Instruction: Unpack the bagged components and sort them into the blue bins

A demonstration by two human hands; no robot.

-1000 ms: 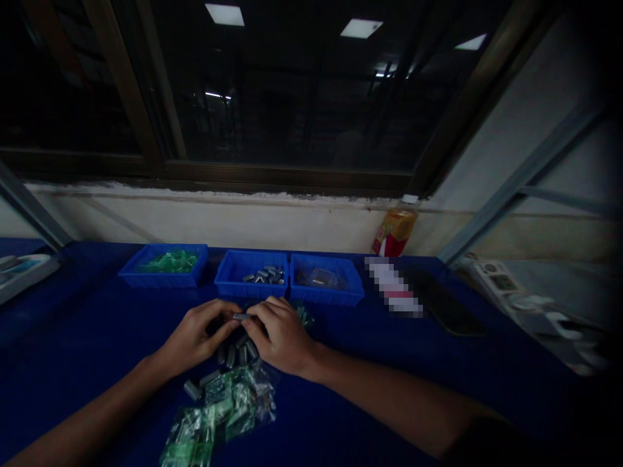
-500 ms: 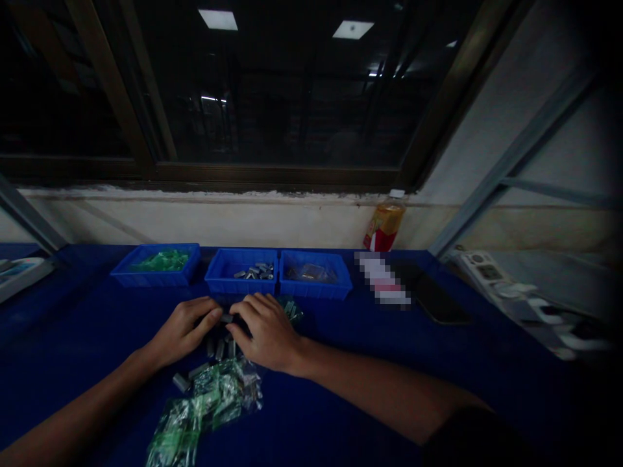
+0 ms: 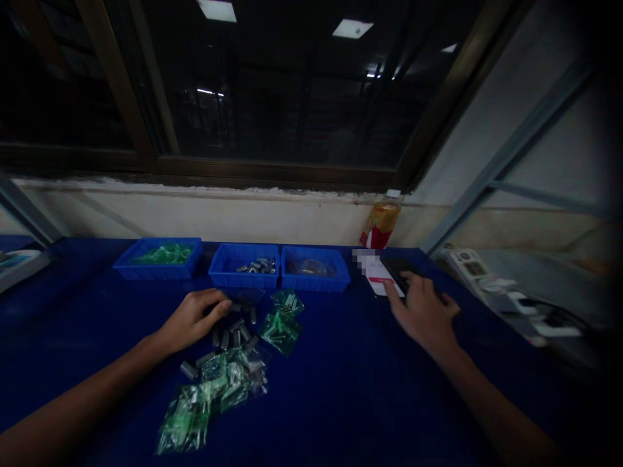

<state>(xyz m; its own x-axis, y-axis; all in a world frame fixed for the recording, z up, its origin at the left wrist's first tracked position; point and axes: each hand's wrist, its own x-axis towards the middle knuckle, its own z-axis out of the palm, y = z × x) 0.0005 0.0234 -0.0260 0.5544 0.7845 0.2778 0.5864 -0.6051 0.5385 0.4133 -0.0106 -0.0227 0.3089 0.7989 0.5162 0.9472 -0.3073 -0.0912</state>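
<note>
My left hand (image 3: 197,318) rests on the blue table with its fingers curled and the thumb against the forefinger. Whatever lies in that pinch is hidden. Short grey metal cylinders (image 3: 237,332) lie loose just beside it. My right hand (image 3: 423,308) is over at the right, fingers apart, one fingertip on the lit screen of a phone (image 3: 374,267). Under that hand a dark flat object (image 3: 398,264) is partly covered. Small green-tinted plastic packets with metal parts (image 3: 281,331) lie between the hands, and more packets (image 3: 185,418) are heaped nearer me.
Three blue bins stand along the back: one with green packets (image 3: 156,272), one with metal pieces (image 3: 243,280), one with clear bags (image 3: 315,283). A drink bottle (image 3: 382,226) stands by the wall. A white power strip (image 3: 487,275) lies at the right.
My right hand has left the metal cylinders beside my left hand and moved right onto the phone. The left hand has stayed near its place. Green packets that the right arm covered now show.
</note>
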